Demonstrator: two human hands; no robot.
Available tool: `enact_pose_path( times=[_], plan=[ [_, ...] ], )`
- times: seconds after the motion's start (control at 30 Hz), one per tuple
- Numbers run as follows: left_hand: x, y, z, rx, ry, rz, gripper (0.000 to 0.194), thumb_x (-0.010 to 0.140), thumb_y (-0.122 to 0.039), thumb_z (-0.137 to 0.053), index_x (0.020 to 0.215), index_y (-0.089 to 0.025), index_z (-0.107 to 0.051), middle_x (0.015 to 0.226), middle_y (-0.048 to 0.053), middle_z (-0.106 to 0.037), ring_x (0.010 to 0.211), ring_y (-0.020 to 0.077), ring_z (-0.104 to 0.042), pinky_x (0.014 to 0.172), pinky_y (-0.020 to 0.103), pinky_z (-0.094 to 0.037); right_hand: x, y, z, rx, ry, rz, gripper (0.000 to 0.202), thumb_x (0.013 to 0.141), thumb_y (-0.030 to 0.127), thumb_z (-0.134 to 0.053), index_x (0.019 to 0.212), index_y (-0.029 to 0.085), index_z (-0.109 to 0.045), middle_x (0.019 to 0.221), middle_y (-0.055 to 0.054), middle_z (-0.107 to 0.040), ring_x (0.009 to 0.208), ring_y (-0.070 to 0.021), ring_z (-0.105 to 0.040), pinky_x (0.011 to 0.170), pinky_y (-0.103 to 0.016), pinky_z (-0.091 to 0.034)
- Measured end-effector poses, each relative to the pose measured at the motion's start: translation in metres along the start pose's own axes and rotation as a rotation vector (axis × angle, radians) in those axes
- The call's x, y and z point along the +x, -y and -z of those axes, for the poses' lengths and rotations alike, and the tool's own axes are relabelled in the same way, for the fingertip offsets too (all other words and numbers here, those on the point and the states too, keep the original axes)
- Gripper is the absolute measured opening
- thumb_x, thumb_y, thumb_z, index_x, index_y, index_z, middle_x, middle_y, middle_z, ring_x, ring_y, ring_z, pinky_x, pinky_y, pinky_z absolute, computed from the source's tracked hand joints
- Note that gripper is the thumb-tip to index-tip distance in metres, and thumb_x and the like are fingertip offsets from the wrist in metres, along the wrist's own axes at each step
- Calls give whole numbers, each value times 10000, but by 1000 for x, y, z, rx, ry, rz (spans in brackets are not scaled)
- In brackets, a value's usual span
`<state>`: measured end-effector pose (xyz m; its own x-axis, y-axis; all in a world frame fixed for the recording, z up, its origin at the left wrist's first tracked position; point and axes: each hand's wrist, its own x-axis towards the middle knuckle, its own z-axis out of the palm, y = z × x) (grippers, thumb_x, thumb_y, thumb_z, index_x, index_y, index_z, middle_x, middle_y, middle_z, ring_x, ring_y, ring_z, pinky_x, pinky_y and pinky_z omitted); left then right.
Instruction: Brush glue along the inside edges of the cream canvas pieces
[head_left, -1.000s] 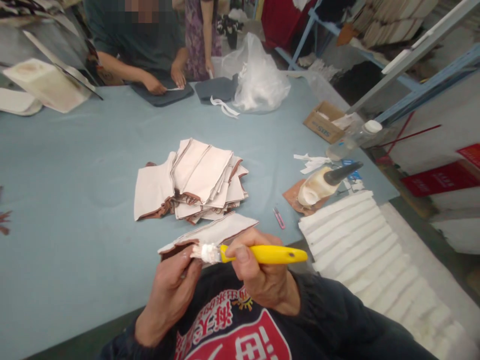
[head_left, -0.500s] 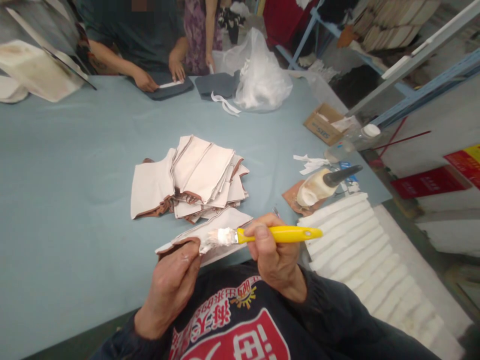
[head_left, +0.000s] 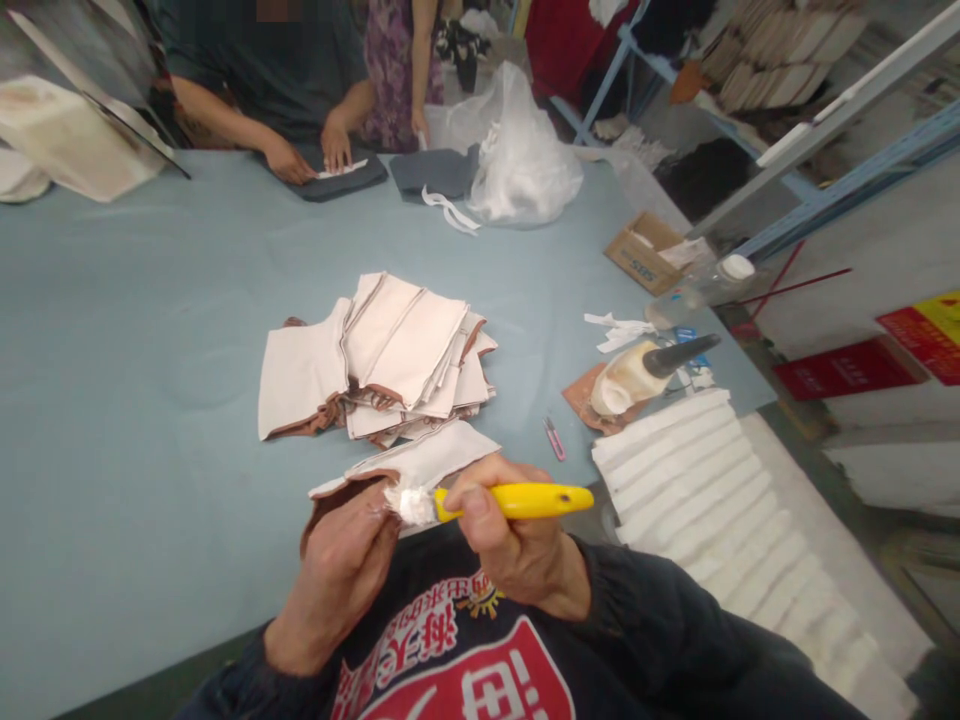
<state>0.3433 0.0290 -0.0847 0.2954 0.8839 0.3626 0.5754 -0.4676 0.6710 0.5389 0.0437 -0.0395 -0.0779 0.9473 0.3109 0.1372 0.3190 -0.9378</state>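
My right hand (head_left: 510, 530) is closed around the yellow handle of a paintbrush (head_left: 551, 500). The brush points left, and its bristles, caked with white paste, are right beside the fingers of my left hand (head_left: 341, 565). That left hand pinches the brown edge of a pale fabric piece with brown lining (head_left: 442, 450); part of the piece is hidden behind both hands. Just beyond it lies a fanned pile of similar pale pieces (head_left: 409, 335) with brown edges.
Thread snips (head_left: 553, 439) lie right of the pile, near a paste-coated container with a dark handle (head_left: 637, 378). White padded strips (head_left: 690, 490) cover the right side. Across the table (head_left: 150, 330), a co-worker's hands (head_left: 311, 160) press a dark piece, near a plastic bag (head_left: 529, 160).
The paintbrush has moved left and slightly down, from over the pale fabric to beside my left fingers. The thread snips have come fully into sight. A co-worker's hand has shifted slightly left.
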Motion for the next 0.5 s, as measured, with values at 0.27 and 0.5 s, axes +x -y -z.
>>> enact_pose_path(
  times=[0.27,0.5],
  plan=[
    [41,-11,12,-697,141,740,362,874,-494,-682,1003,-165,-758,800,53,-764,714,197,-681,621,267,-542,51,-17,15,321,-256,-131,398,947,542,-572,720,215,-562,445,107,-375,334,-54,-288,318,-178,-228],
    [53,-24,23,-955,176,937,482,671,-522,-881,965,-173,-730,626,-35,-600,491,67,-445,429,162,-318,32,-13,24,343,-84,-45,307,997,440,-564,800,214,-627,462,109,-389,335,-61,-283,325,-185,-262]
  ],
)
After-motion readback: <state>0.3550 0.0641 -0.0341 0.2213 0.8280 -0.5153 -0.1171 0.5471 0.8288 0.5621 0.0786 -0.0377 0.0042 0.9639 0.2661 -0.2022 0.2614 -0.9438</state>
